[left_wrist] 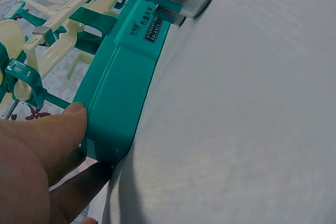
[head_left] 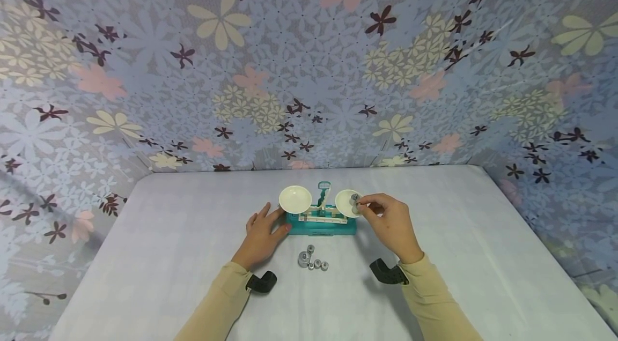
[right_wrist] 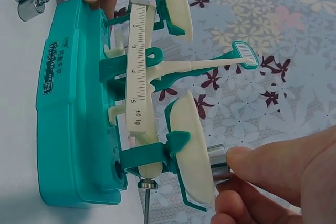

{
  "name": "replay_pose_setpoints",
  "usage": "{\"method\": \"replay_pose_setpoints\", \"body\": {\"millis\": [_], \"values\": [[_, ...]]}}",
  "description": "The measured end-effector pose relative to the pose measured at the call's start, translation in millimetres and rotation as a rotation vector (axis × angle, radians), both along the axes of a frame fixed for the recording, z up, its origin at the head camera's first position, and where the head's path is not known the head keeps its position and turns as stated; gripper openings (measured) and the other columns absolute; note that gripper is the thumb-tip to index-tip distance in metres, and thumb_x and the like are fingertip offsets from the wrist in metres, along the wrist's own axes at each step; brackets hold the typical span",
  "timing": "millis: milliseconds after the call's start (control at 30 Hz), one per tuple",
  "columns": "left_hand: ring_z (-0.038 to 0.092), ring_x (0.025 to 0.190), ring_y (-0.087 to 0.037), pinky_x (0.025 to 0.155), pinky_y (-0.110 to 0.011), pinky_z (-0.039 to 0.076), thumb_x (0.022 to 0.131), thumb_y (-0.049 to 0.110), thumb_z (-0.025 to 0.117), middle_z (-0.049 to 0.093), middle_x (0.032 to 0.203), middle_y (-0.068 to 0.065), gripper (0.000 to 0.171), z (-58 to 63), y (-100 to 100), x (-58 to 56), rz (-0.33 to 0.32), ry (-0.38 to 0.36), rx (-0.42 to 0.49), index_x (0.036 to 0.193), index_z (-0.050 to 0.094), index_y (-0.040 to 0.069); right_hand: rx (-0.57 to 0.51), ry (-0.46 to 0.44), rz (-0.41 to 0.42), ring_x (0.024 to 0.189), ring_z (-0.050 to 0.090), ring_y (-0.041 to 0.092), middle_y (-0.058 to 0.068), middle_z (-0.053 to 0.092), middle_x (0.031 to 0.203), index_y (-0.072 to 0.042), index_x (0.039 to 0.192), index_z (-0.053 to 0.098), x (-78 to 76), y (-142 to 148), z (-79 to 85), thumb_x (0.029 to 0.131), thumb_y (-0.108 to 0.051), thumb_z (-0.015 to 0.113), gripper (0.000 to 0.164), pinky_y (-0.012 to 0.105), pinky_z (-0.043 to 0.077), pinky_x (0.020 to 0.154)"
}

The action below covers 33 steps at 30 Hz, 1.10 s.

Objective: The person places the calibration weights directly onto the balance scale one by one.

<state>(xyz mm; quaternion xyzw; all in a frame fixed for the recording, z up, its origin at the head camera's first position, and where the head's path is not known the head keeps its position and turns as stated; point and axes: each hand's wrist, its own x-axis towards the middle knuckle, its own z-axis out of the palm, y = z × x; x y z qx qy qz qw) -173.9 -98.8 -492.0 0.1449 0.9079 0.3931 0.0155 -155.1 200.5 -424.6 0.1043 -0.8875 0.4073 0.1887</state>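
Note:
A green balance scale (head_left: 321, 227) with two cream pans stands on the table. At its left end my left hand (head_left: 259, 237) holds the base, thumb on one side and fingers on the other; the left wrist view shows the thumb (left_wrist: 73, 121) against the green base. My right hand (head_left: 390, 223) is at the right pan (head_left: 344, 202), thumb and fingers pinching a silver metal weight (right_wrist: 219, 169) over the pan's surface. Another silver weight (head_left: 354, 197) sits beside it in that pan. The left pan (head_left: 295, 199) holds nothing.
Several silver weights (head_left: 304, 259) of different sizes are grouped on the white tablecloth (head_left: 193, 234) in front of the scale. A flower-patterned cloth wall (head_left: 309, 62) rises behind the table. Black wrist mounts (head_left: 386, 272) sit on both sleeves.

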Motion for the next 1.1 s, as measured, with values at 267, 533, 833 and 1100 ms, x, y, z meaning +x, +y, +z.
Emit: {"method": "replay_pose_setpoints", "body": {"millis": [267, 533, 833, 1100], "values": [[0.022, 0.149, -0.042, 0.117, -0.064, 0.008, 0.101, 0.028, 0.061, 0.050, 0.149, -0.018, 0.051, 0.9, 0.2, 0.4, 0.000, 0.001, 0.004, 0.144, 0.053, 0.003, 0.008, 0.005, -0.003, 0.075, 0.067, 0.018, 0.006, 0.074, 0.094, -0.005, 0.100, 0.077, -1.5, 0.5, -1.6, 0.090, -0.006, 0.076, 0.011, 0.040, 0.056, 0.071], [0.021, 0.150, -0.042, 0.117, -0.064, 0.007, 0.101, 0.028, 0.060, 0.050, 0.149, -0.018, 0.051, 1.1, 0.4, 0.5, 0.004, -0.008, 0.007, 0.144, 0.053, 0.002, 0.005, 0.012, -0.002, 0.076, 0.066, 0.017, 0.005, 0.075, 0.093, -0.005, 0.100, 0.077, -3.0, -0.3, -2.8, 0.090, -0.006, 0.076, 0.010, 0.031, 0.054, 0.068], [0.021, 0.149, -0.042, 0.117, -0.065, 0.007, 0.101, 0.029, 0.060, 0.050, 0.149, -0.018, 0.051, 0.5, 0.6, 1.0, 0.002, -0.004, 0.000, 0.144, 0.053, 0.002, 0.003, 0.010, -0.012, 0.080, 0.068, 0.019, 0.007, 0.075, 0.096, -0.003, 0.104, 0.076, -1.5, 0.1, -0.8, 0.090, -0.006, 0.075, 0.014, 0.034, 0.056, 0.069], [0.021, 0.150, -0.042, 0.117, -0.064, 0.007, 0.101, 0.028, 0.060, 0.050, 0.149, -0.018, 0.051, 0.9, 0.4, 0.7, 0.002, -0.006, 0.005, 0.144, 0.053, 0.002, -0.030, -0.002, 0.004, 0.085, 0.069, 0.021, 0.008, 0.074, 0.100, -0.003, 0.107, 0.075, 1.4, 2.3, 5.5, 0.092, -0.009, 0.074, 0.016, 0.034, 0.056, 0.072]]}}
